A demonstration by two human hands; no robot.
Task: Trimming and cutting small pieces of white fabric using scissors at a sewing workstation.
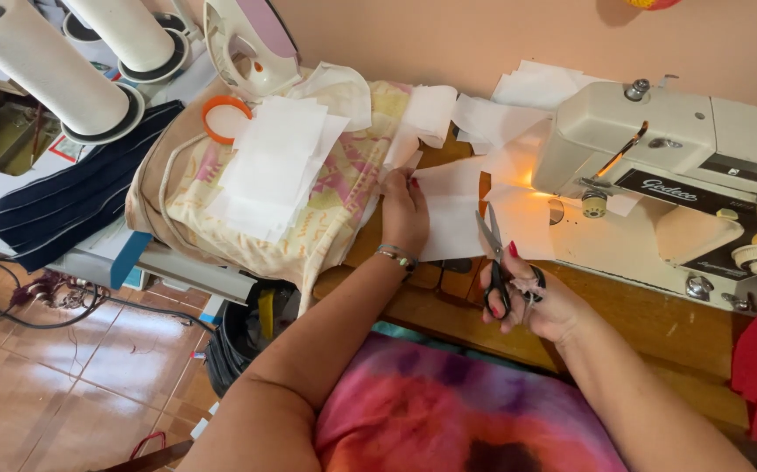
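On the wooden counter, just in front of the cream sewing machine, a white fabric piece is laid flat under the machine's lamp. The left hand is pressed down on the left edge of that piece, fingers bent and closed against the cloth, with a bracelet worn at the wrist. The right hand is closed around the handles of a pair of scissors, whose blades are pointed up toward the right edge of the fabric piece; whether the tips touch the cloth cannot be told. The two hands are held apart, with the fabric piece between them. To the left, a stack of white squares is spread over a patterned yellow and pink cloth, beside an orange tape roll and an upright iron. More white pieces are scattered behind, against the wall. Two large white spools are seen at the far left, above a dark striped cloth.
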